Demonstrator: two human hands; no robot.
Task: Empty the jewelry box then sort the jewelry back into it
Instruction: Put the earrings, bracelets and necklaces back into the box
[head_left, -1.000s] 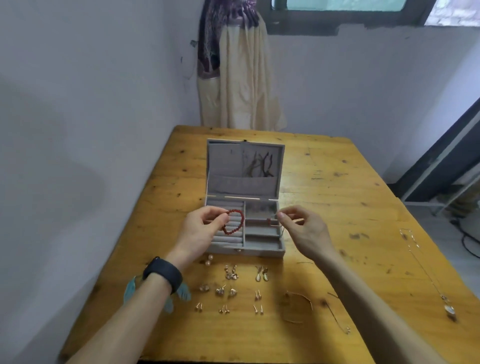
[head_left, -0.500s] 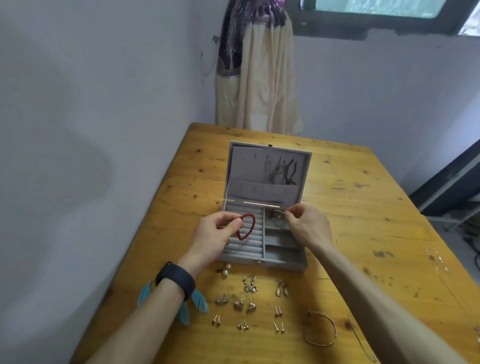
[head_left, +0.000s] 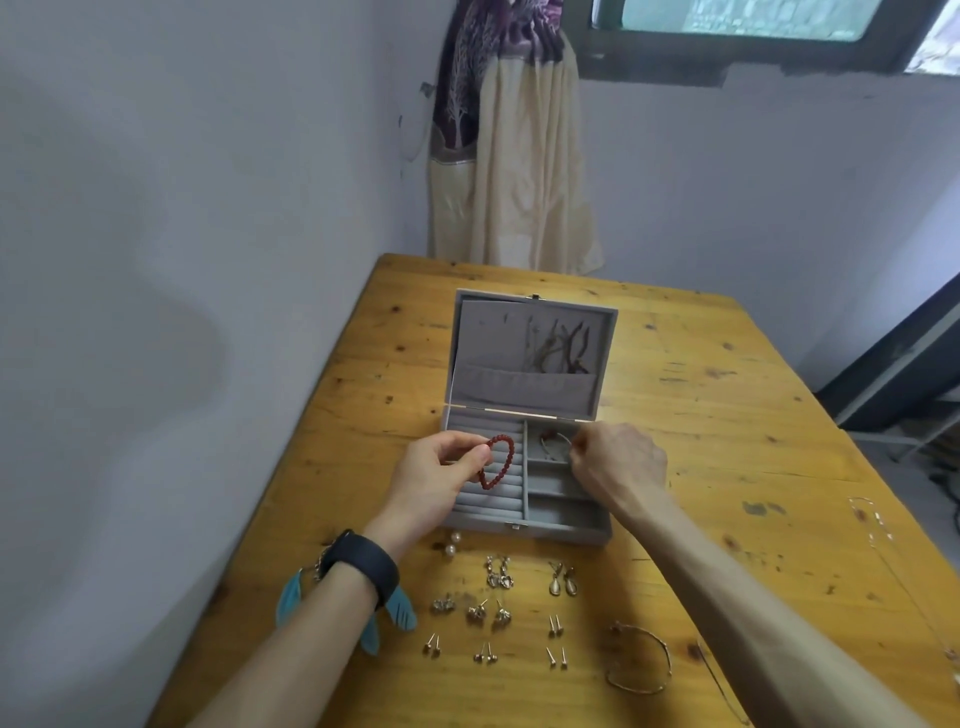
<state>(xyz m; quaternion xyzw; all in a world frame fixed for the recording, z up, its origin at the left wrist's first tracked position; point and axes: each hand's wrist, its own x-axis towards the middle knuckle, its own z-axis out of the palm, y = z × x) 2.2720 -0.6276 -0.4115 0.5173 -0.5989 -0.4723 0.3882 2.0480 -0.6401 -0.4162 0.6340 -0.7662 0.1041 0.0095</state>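
A grey jewelry box (head_left: 550, 530) stands open on the wooden table, lid upright with necklaces in its pocket. My left hand (head_left: 434, 478) pinches a red bead bracelet (head_left: 497, 461) above the ring rolls on the box's left side. My right hand (head_left: 618, 462) pinches a thin metal bangle (head_left: 553, 444) over the back right compartment. Several pairs of earrings (head_left: 498, 613) lie in rows in front of the box.
A gold bangle (head_left: 641, 657) lies at the front right of the table (head_left: 727, 415). A thin chain (head_left: 872, 519) lies near the right edge. Teal feather earrings (head_left: 397, 610) sit under my left wrist. A curtain hangs behind the table by the wall.
My right hand has carried the thin bangle down and into the back right compartment. My left hand keeps holding the red bracelet over the ring rolls.
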